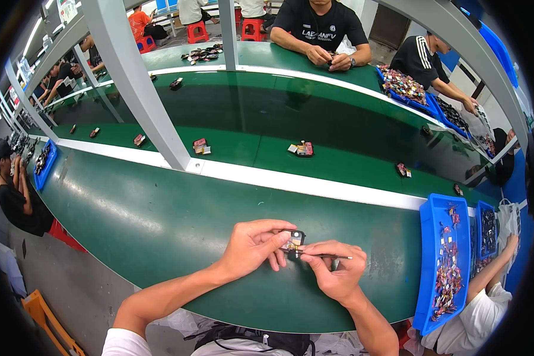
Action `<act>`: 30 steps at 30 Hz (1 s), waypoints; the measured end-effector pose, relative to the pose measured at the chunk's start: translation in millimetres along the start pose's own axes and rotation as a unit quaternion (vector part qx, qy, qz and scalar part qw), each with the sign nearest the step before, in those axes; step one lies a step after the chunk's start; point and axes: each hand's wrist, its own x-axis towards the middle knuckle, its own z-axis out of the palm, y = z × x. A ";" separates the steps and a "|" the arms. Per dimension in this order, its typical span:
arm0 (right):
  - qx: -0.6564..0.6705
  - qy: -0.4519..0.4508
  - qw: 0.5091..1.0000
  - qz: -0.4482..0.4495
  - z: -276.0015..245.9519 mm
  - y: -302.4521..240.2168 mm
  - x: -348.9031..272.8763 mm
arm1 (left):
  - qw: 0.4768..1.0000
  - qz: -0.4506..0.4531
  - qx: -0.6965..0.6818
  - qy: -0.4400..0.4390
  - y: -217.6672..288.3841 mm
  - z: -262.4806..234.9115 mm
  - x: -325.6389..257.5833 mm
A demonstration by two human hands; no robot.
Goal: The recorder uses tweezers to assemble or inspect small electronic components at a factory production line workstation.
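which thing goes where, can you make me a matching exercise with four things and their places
Things
1. black-cased device
2. slim dark tool
3. long blue bin
4. white rail

Places
A. held in the right hand
B. between green bench and conveyor belt
C. held in the left hand
D. right of both hands

Pairs: 1-C, 2-A, 3-D, 4-B

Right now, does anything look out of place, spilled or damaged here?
Nothing clearly stands out. The left hand holds a small black device, the right hand a thin dark tool. Small parts lie inside the blue bin. Fine damage would be too small to tell.
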 end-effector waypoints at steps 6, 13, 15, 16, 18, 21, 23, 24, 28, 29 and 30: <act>-0.047 0.009 0.997 -0.056 -2.5 1.5 -2.4 | 0.999 -0.030 0.009 0.007 -7.2 6.1 4.0; -0.054 0.021 0.997 -0.042 -7.7 6.3 -7.3 | 1.000 -0.007 0.012 0.001 -16.2 12.0 8.1; -0.048 0.020 0.998 -0.028 -9.0 7.2 -8.4 | 1.000 -0.003 0.009 0.005 -16.6 12.4 9.5; -0.050 0.023 0.998 -0.010 -9.7 7.7 -9.3 | 1.000 -0.001 0.004 0.000 -16.6 13.1 10.2; -0.044 0.022 0.999 0.001 -11.9 9.7 -10.4 | 1.000 0.001 -0.004 0.001 -17.1 16.8 11.7; -0.035 0.028 0.999 -0.007 -16.4 11.1 -9.9 | 1.000 0.009 -0.015 0.015 -20.7 23.2 14.2; -0.058 0.028 0.998 -0.014 -16.2 7.7 -10.1 | 1.000 0.014 -0.007 0.019 -19.8 25.1 14.6; -0.059 0.028 0.998 -0.014 -16.2 7.4 -9.6 | 1.000 0.015 -0.008 0.019 -20.0 25.2 15.0; -0.048 0.019 0.998 -0.027 -17.4 7.6 -8.6 | 1.000 0.002 0.004 0.007 -19.0 24.0 16.4; -0.046 0.017 0.998 -0.027 -18.0 7.6 -8.7 | 1.000 -0.010 0.011 -0.004 -17.9 23.7 16.5; -0.046 0.017 0.998 -0.027 -18.1 7.2 -7.9 | 1.000 -0.010 0.011 -0.005 -17.4 23.7 16.7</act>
